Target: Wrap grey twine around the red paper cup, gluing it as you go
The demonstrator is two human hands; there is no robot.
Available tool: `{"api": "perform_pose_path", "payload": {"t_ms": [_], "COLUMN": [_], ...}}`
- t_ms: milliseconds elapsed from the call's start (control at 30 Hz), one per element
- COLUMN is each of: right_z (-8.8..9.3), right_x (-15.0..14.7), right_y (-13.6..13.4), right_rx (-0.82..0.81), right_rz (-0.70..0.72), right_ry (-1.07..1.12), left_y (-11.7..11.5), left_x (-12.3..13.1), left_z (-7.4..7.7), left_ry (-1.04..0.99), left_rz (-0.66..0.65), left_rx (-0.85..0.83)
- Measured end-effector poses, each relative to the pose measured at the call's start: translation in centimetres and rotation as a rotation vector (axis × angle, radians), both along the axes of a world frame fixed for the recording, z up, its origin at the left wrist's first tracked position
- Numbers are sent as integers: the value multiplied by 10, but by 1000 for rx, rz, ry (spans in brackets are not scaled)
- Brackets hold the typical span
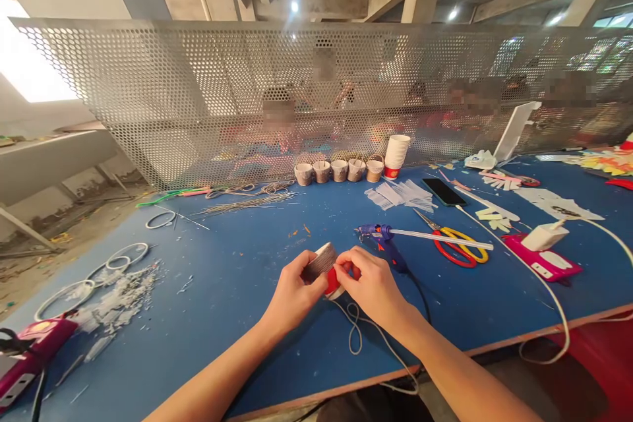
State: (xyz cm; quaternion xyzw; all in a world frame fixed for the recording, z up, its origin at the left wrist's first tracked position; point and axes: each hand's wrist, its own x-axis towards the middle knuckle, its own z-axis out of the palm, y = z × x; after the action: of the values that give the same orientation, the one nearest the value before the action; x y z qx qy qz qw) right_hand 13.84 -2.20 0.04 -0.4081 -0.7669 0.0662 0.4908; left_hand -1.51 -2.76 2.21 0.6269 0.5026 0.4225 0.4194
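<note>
My left hand is closed round a small paper cup, which lies tilted on its side above the blue table. Grey cord is wound about part of the cup, and a red band of its wall still shows. The fingertips of my right hand are pinched at the cup's side, where they seem to grip the cord; the exact hold is hidden. From there a loose length of cord loops down over the table's front edge. Just beyond my right hand lies a blue glue gun with a long clear glue stick in it.
Scissors, a phone and a pink power strip lie to the right. Several cord-wrapped cups and a stack of paper cups stand before a perforated metal screen. White scraps litter the left.
</note>
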Motion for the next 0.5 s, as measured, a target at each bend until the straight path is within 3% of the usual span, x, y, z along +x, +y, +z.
{"api": "perform_pose_path", "payload": {"t_ms": [500], "right_z": [1], "right_x": [4], "right_y": [-4], "right_rx": [-36], "right_rz": [47], "right_ry": [76], "left_y": [-2], "left_x": [-4], "left_z": [3], "left_ry": [34], "left_rz": [-2], "left_rx": [51]}}
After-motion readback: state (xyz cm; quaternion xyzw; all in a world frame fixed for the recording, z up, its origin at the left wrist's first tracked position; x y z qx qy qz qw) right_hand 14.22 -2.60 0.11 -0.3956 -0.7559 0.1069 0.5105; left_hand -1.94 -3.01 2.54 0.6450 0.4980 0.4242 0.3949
